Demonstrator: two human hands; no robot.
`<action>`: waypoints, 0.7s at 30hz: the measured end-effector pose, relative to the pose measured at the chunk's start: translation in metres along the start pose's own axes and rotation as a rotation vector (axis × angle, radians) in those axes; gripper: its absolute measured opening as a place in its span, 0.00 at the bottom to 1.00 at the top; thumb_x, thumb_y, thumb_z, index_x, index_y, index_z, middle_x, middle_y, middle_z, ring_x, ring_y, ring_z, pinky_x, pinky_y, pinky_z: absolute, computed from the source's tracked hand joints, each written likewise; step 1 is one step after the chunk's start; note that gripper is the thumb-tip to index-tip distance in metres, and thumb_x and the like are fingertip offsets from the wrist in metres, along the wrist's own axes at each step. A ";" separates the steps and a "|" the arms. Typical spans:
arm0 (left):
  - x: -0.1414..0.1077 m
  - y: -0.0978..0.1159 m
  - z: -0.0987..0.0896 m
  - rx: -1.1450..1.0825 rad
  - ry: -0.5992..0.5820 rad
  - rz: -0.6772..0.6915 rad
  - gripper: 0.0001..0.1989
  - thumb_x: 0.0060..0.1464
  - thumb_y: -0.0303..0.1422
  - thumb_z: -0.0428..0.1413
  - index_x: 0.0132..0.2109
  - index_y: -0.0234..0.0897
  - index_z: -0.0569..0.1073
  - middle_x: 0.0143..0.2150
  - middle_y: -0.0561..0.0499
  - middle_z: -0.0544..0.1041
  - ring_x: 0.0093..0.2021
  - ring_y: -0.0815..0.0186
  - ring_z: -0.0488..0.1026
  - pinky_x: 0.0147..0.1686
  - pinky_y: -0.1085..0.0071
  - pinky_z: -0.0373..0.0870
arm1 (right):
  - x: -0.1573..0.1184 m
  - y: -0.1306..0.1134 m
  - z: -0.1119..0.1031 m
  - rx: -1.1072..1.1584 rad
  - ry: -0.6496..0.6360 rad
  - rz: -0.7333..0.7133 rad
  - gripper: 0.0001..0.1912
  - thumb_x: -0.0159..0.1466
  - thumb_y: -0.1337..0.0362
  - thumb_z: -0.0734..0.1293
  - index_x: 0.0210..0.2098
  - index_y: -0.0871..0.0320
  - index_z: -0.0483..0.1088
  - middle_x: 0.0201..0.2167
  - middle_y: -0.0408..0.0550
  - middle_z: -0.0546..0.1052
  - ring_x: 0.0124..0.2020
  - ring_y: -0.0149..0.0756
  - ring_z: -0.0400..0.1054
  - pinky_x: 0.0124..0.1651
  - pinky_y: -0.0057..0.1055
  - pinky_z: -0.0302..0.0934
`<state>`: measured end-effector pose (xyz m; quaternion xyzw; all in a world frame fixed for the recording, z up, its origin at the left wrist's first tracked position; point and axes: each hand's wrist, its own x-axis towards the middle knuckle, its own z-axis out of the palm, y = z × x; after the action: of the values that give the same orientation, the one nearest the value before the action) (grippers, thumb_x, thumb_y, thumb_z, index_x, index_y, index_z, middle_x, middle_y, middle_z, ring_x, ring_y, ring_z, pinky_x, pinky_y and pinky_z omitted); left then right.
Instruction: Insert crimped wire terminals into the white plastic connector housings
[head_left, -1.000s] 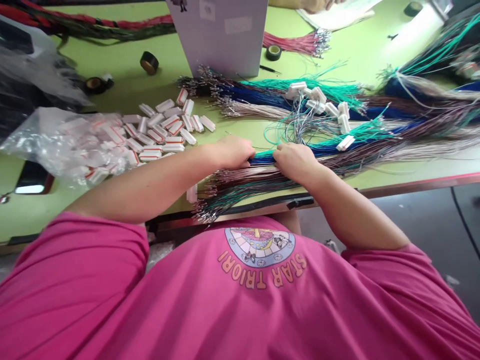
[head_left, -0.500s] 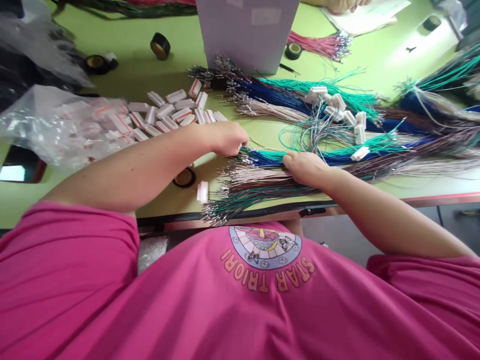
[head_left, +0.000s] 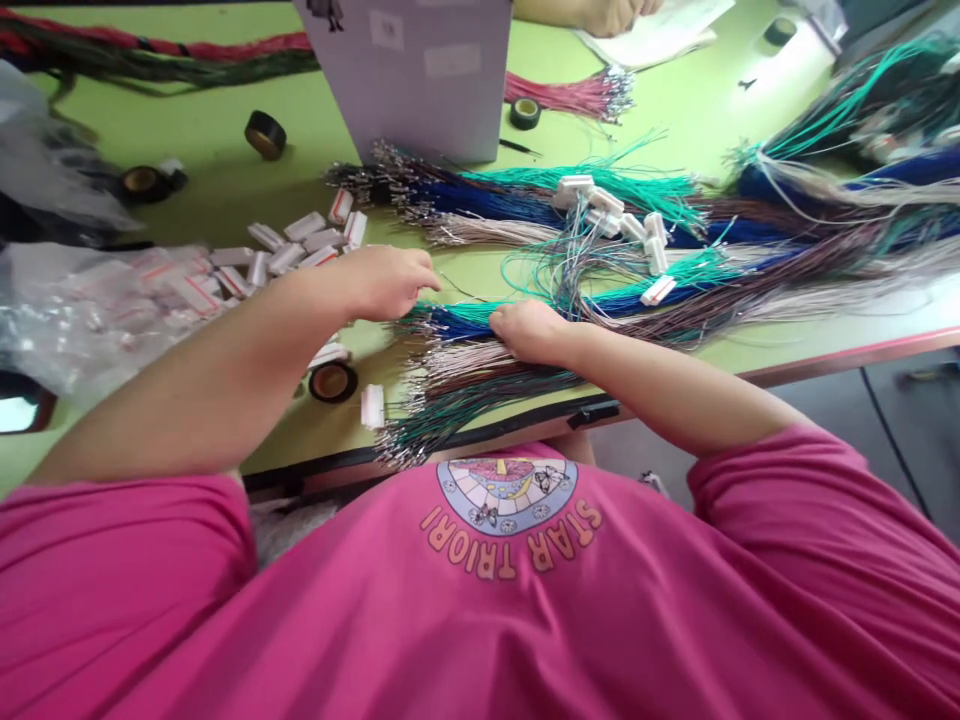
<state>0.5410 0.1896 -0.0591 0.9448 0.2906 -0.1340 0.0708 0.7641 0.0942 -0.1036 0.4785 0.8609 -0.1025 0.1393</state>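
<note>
My left hand is at the metal-tipped ends of the green wires, its fingers loosely apart and its thumb side partly hidden. My right hand is closed, fingertips pinched together on the green wires farther along the bundle. Directly beside them run blue wires. Nearer my body lie white wires and dark green wires, their crimped ends pointing left. One white connector housing lies by those ends. Beyond my right hand, several white connectors sit on a tangle of thin wires.
A grey box stands at the back. Loose white connectors and a plastic bag of them lie left. Black tape rolls are scattered about. Another person's hand rests near papers. More wire bundles lie right.
The view has shifted, so the table's contents appear farther left. My left hand's fingers have loosened from their pinch at the wire ends. My right hand stays closed on the wires.
</note>
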 end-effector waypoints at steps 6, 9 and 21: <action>0.021 0.070 0.012 0.140 -0.126 0.026 0.18 0.66 0.33 0.45 0.47 0.34 0.80 0.46 0.42 0.81 0.44 0.60 0.77 0.37 0.67 0.63 | -0.006 0.000 0.003 0.063 0.094 -0.017 0.17 0.67 0.72 0.57 0.50 0.65 0.74 0.47 0.63 0.80 0.47 0.47 0.75 0.42 0.34 0.64; 0.029 0.077 0.020 0.148 -0.133 -0.006 0.18 0.66 0.31 0.45 0.46 0.31 0.79 0.44 0.40 0.82 0.40 0.59 0.77 0.35 0.66 0.62 | -0.008 0.001 0.005 0.085 0.133 -0.009 0.17 0.67 0.73 0.57 0.49 0.65 0.73 0.48 0.62 0.80 0.48 0.48 0.75 0.42 0.34 0.63; 0.011 0.040 0.029 0.043 -0.105 0.149 0.15 0.59 0.31 0.49 0.40 0.39 0.81 0.39 0.45 0.83 0.36 0.62 0.77 0.31 0.67 0.59 | 0.012 -0.020 -0.003 0.112 0.042 -0.007 0.14 0.68 0.71 0.60 0.48 0.65 0.75 0.47 0.60 0.80 0.45 0.43 0.74 0.41 0.31 0.57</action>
<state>0.5663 0.1561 -0.0872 0.9567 0.2127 -0.1839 0.0756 0.7408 0.0943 -0.1042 0.4848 0.8581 -0.1407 0.0938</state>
